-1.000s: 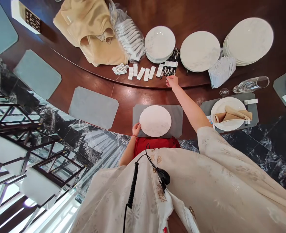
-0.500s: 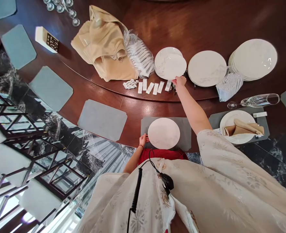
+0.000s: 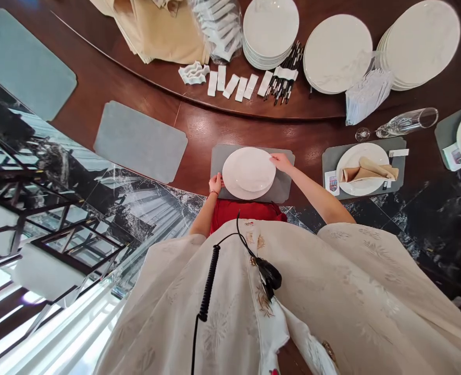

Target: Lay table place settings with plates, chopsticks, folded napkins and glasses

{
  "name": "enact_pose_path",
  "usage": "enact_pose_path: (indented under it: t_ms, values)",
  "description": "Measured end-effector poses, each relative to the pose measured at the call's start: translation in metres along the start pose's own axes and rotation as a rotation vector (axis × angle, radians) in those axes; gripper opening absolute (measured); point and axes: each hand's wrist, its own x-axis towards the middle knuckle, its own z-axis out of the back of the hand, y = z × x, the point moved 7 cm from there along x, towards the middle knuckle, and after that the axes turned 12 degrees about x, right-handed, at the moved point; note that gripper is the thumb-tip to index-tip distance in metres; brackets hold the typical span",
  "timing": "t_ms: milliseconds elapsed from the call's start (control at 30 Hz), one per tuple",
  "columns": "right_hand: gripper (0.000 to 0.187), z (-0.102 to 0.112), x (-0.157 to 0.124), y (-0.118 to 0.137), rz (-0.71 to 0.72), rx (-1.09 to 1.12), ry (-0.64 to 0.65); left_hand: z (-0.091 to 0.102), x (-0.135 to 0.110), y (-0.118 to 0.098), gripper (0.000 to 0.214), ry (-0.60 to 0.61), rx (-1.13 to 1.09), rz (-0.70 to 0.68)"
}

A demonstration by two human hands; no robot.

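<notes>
In front of me a large white plate (image 3: pixel 230 179) lies on a grey placemat (image 3: pixel 282 190) at the table's near edge. My right hand (image 3: pixel 282 162) pinches the right rim of a smaller white plate (image 3: pixel 257 171), which is over the large one and off-centre to the right. Whether the two plates touch, I cannot tell. At the left rim of the large plate, my left hand (image 3: pixel 215 184) has its fingers curled against the edge.
Behind are stacks of small plates (image 3: pixel 271 28), medium plates (image 3: pixel 337 54) and large plates (image 3: pixel 421 44), chopsticks (image 3: pixel 284 86), white rests (image 3: pixel 241 88) and tan cloths (image 3: pixel 163 36). A laid setting with a folded napkin (image 3: pixel 365 171) and glasses (image 3: pixel 408 123) stands right. Another placemat (image 3: pixel 140 140) lies left.
My right hand has come back from the small-plate stack, bringing one small plate over the large plate. My left hand has stayed by the large plate's left rim. The view has shifted.
</notes>
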Motion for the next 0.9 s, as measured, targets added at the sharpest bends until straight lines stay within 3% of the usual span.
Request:
enact_pose_path:
  t_ms: [100, 233, 367, 533, 700, 900]
  values:
    - [0.035, -0.03, -0.006, -0.013, 0.005, -0.145, 0.136, 0.001, -0.002, -0.004, 0.045, -0.021, 0.02, -0.023]
    - [0.037, -0.044, 0.002, -0.02, 0.056, -0.218, 0.125, 0.003, -0.005, -0.009, 0.039, -0.009, 0.072, -0.052]
    - [0.031, -0.049, 0.021, -0.02, 0.095, -0.274, 0.082, 0.004, -0.004, -0.013, 0.027, 0.004, 0.186, -0.069]
    - [0.031, -0.05, 0.037, -0.02, 0.098, -0.43, 0.004, 0.003, -0.003, -0.021, 0.038, 0.019, 0.417, -0.087]
    - [0.011, -0.054, 0.034, -0.027, 0.055, -0.436, -0.05, 0.002, -0.005, -0.029, 0.042, 0.007, 0.595, -0.151]
    - [0.014, -0.046, 0.022, -0.043, -0.005, -0.361, -0.175, 0.003, -0.008, -0.032, 0.044, -0.014, 0.667, -0.175]
